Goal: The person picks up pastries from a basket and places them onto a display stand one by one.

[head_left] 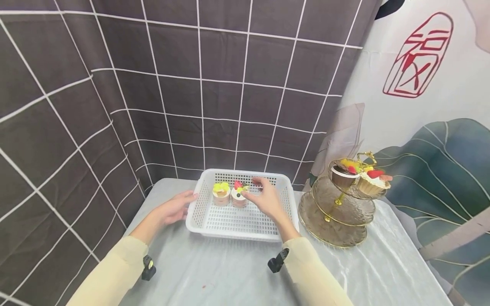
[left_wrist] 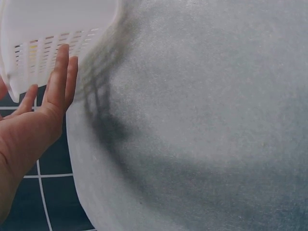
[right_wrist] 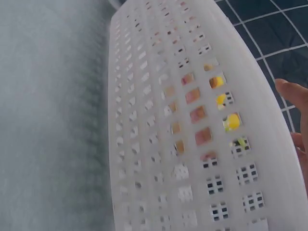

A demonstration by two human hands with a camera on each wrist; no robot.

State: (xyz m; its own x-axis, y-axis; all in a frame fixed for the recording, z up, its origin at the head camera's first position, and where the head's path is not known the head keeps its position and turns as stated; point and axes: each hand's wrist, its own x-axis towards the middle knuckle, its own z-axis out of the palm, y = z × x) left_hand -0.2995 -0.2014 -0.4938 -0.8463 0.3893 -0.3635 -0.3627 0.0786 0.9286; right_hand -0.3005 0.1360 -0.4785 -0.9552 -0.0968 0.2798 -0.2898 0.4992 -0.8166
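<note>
A white plastic basket (head_left: 245, 234) with slotted walls stands on the table. Inside, toward its left half, two small cupcakes sit side by side: one topped with yellow fruit (head_left: 221, 194), the other with a strawberry and dark berry (head_left: 239, 200). My left hand (head_left: 177, 208) is at the basket's left end, its fingers straight along the outer wall; the left wrist view shows this hand (left_wrist: 45, 113) too. Over the basket, my right hand (head_left: 268, 199) has thumb and fingers spread, the thumb tip right at the strawberry cupcake's topping. The right wrist view catches only part of this hand (right_wrist: 298, 103) beyond the rim.
To the right stands a tiered glass stand (head_left: 337, 231) with gold trim. Its top tier bears a dark-cupped cake (head_left: 343, 175) and a cream cake with strawberry (head_left: 373, 182). A dark gridded curtain (head_left: 222, 102) hangs behind the table (head_left: 206, 276).
</note>
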